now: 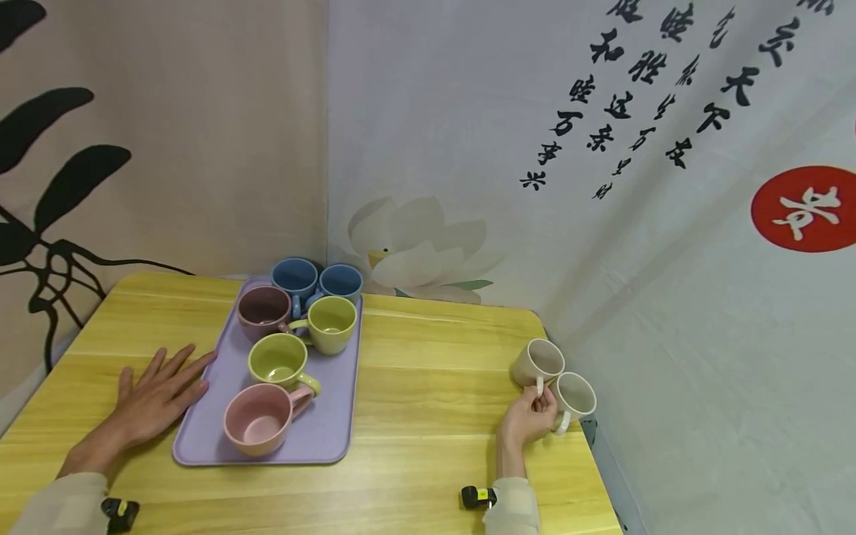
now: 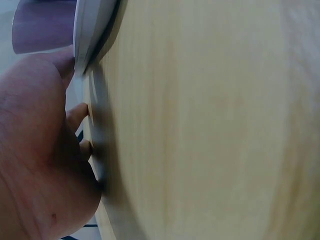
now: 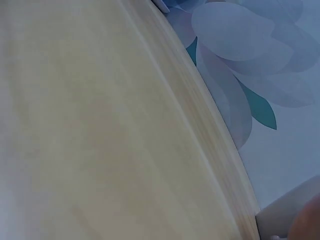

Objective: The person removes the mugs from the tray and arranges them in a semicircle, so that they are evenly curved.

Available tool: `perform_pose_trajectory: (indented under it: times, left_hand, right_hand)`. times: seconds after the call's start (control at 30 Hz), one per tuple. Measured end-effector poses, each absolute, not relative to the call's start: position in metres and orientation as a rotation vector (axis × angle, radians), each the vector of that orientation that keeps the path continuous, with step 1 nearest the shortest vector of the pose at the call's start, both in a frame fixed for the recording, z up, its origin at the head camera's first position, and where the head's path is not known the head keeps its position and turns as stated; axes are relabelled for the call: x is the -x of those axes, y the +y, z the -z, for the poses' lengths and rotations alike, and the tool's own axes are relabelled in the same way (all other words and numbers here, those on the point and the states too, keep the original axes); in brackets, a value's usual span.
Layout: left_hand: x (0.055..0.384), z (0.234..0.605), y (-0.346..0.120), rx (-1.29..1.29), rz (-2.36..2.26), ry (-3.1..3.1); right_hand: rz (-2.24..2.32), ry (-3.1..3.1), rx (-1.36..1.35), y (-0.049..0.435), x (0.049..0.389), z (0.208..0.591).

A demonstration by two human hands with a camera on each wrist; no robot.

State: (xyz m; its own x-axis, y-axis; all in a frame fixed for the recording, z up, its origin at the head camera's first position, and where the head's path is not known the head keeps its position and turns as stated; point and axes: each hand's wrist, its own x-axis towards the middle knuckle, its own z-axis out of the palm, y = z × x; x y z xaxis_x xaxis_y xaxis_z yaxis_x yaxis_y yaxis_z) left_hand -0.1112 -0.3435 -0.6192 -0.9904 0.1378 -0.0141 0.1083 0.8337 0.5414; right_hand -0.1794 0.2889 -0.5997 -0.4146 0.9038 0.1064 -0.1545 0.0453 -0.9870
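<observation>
My right hand [image 1: 528, 417] is at the table's right side, its thumb and fingers pinching the handle of an off-white mug [image 1: 528, 362]. A second off-white mug [image 1: 576, 395] stands right beside it, nearer the table's edge. In the right wrist view only a bit of that hand [image 3: 306, 222] and part of a mug [image 3: 285, 215] show at the lower right corner. My left hand [image 1: 150, 401] lies with spread fingers on the table, fingertips at the left rim of a lilac tray [image 1: 328, 423]. The left wrist view shows this hand [image 2: 37, 145] from the palm side, against the tray edge [image 2: 90, 35].
On the tray stand two blue mugs [image 1: 294, 275], a mauve mug [image 1: 263, 312], two yellow-green mugs [image 1: 332, 327] and a pink mug [image 1: 257, 425]. The wooden table [image 1: 428, 386] reaches back to a printed cloth backdrop [image 1: 435, 111].
</observation>
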Motion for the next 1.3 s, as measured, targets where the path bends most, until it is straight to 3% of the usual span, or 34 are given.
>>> perform_pose_trajectory:
  times: [0.7, 1.3]
  left_hand:
    - [0.113, 0.626, -0.345, -0.213, -0.895, 2.977]
    - [0.110, 0.614, -0.342, -0.199, -0.861, 2.955]
  right_hand:
    - [-1.411, -1.601, 0.680, 0.283, 0.144, 0.585]
    - [-1.535, -1.804, 0.224, 0.232, 0.132, 0.569]
